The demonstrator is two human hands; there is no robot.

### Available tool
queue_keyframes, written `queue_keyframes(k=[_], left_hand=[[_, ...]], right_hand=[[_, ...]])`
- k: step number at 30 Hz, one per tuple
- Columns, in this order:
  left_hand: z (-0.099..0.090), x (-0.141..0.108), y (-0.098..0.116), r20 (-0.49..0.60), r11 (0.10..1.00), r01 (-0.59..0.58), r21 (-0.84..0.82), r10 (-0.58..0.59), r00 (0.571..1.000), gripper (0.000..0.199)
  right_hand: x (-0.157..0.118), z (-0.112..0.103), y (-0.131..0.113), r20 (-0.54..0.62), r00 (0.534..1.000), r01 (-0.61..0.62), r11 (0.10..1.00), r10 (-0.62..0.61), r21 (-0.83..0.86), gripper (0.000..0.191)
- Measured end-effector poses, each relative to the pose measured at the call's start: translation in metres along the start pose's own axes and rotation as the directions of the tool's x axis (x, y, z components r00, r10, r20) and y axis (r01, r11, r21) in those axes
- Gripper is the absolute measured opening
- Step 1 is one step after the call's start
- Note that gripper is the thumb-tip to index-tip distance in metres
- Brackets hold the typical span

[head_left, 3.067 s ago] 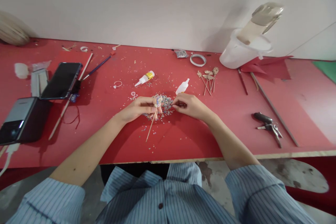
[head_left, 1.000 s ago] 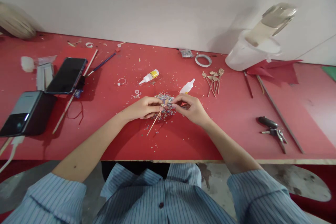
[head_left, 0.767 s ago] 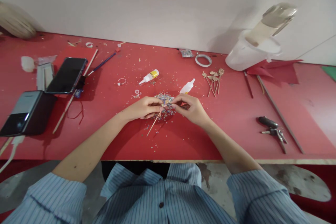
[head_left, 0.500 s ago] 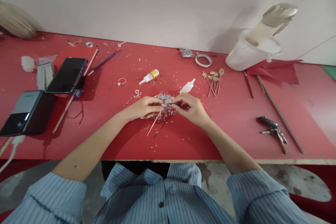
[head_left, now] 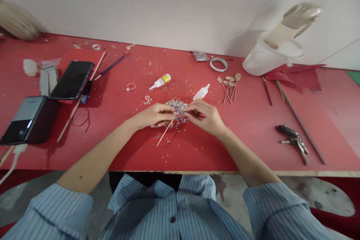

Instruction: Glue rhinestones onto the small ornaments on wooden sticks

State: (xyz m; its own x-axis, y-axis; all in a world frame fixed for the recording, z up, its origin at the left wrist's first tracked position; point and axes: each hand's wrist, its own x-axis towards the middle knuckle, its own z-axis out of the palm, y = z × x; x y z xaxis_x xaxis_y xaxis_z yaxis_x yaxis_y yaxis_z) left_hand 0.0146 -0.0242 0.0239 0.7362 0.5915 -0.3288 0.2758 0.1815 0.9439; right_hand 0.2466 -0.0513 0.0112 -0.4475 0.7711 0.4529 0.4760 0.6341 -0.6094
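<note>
A thin wooden stick (head_left: 164, 132) slants down toward the table edge from the pinched fingers of my left hand (head_left: 157, 115). At its upper end, by the fingertips, is a small pale piece whose shape I cannot make out. Facing it from the right, my right hand (head_left: 206, 116) pinches a thin dark tool (head_left: 199, 115); its tip points at the stick's head, and its kind is mostly hidden. Both hands hover over a pile of tiny multicoloured chips (head_left: 177, 104). Just behind my right hand lies a white glue bottle (head_left: 201, 92), partly covered.
A yellow-labelled glue bottle (head_left: 160, 81), a tape roll (head_left: 218, 64) and several flower-topped sticks (head_left: 230, 83) lie behind the hands. To the left are a phone (head_left: 72, 79) and a black box-shaped device (head_left: 30, 120). Keys (head_left: 294, 141) and a white bucket (head_left: 261, 56) are on the right.
My right hand and its tool have shifted very slightly right, away from the stick's head. My left hand and the stick look nearly still.
</note>
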Motion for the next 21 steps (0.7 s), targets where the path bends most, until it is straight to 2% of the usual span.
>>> queue_keyframes(k=[5, 21], left_hand=[[0.0001, -0.0005, 0.0009, 0.012, 1.000, 0.005, -0.009, -0.005, 1.000, 0.019], [-0.0018, -0.0028, 0.0011, 0.042, 0.998, 0.029, -0.054, -0.027, 0.999, 0.018]], right_hand=[[0.0006, -0.0015, -0.0002, 0.011, 0.999, 0.032, 0.999, -0.032, -0.002, 0.007], [-0.0002, -0.0044, 0.0025, 0.021, 1.000, -0.005, 0.997, 0.003, 0.082, 0.009]])
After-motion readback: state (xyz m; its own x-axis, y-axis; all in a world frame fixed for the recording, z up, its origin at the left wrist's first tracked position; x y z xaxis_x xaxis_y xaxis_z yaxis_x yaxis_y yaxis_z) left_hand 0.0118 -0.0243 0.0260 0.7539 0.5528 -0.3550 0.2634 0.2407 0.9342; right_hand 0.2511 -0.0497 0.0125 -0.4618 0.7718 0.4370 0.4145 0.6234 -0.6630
